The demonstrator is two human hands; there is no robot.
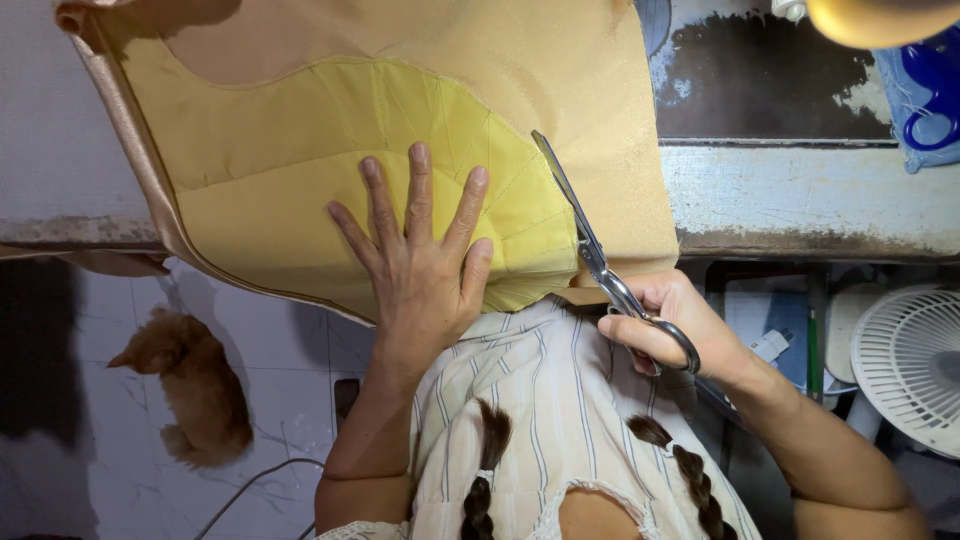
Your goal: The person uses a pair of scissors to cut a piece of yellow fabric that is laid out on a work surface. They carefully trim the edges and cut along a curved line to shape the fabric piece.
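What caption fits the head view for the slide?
Left hand flat on yellow fabric while right hand cuts its edge with scissors; orange cat on the floor.

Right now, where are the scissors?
In the head view, the scissors are in the right hand, at the yellow fabric's right edge.

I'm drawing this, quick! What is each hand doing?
Left hand: open, flat on the yellow cloth.
Right hand: closed, holding scissors.
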